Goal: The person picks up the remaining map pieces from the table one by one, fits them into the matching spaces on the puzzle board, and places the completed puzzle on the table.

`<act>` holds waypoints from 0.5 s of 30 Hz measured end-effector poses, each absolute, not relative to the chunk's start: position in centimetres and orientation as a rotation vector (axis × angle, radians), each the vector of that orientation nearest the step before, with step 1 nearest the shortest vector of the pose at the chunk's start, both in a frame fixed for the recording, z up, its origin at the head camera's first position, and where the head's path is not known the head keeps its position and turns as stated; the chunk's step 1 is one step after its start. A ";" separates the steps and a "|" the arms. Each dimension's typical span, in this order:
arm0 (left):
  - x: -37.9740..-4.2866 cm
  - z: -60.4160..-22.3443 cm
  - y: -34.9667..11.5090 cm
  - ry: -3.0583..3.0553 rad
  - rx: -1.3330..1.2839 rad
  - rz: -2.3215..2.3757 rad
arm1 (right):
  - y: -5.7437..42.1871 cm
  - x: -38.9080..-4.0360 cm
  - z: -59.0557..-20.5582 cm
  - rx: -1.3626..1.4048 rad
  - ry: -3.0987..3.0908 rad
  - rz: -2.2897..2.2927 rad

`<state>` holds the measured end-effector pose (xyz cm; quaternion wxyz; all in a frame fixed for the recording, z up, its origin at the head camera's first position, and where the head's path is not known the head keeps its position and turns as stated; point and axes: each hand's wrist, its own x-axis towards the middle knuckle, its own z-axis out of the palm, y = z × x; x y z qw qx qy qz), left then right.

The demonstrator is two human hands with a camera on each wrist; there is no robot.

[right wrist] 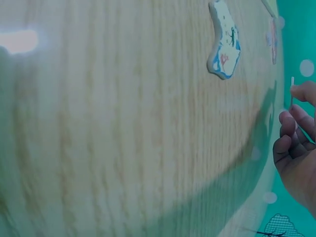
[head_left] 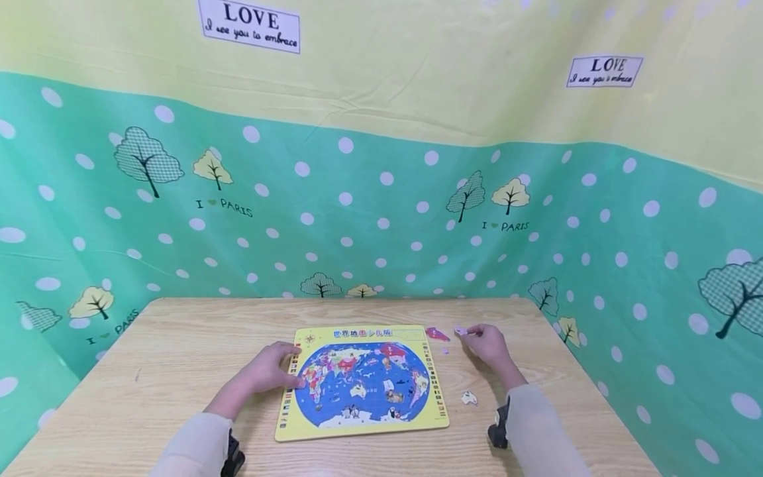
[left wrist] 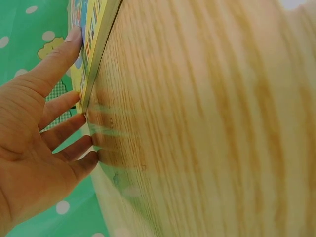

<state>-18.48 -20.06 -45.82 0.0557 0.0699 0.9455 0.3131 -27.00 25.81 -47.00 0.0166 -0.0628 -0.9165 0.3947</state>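
Note:
A yellow-bordered world map puzzle board [head_left: 363, 434] lies flat on the wooden table. My left hand [head_left: 274, 370] is at its left edge, thumb resting over the map side and the other fingers spread along the edge; the left wrist view shows these fingers [left wrist: 64, 131] nearly straight. To the right of the board, my right hand [head_left: 490, 344] pinches a small pale purple puzzle piece [head_left: 460, 330] between thumb and fingers. In the right wrist view that piece [right wrist: 292, 86] appears edge-on as a thin strip.
Beside the board's upper right corner lie a pinkish-red puzzle piece [head_left: 438, 334] and a tiny purple piece [head_left: 445, 352]. A white piece with blue edging [head_left: 469, 397] lies nearer, left of the right forearm. Green patterned cloth [head_left: 381, 245] hangs behind the table [head_left: 197, 344].

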 end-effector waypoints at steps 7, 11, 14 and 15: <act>-18.4 -45.8 -20.0 2.871 0.215 0.945 | 25.3 -27.0 -46.6 -0.190 -2.845 1.234; -18.3 -45.7 -20.0 2.869 0.216 0.947 | 24.9 -26.9 -46.4 -0.195 -2.853 1.236; -18.3 -45.7 -20.0 2.871 0.215 0.951 | 24.7 -26.8 -46.4 -0.195 -2.856 1.246; -18.3 -45.6 -20.0 2.871 0.215 0.952 | 24.7 -26.8 -46.4 -0.196 -2.857 1.253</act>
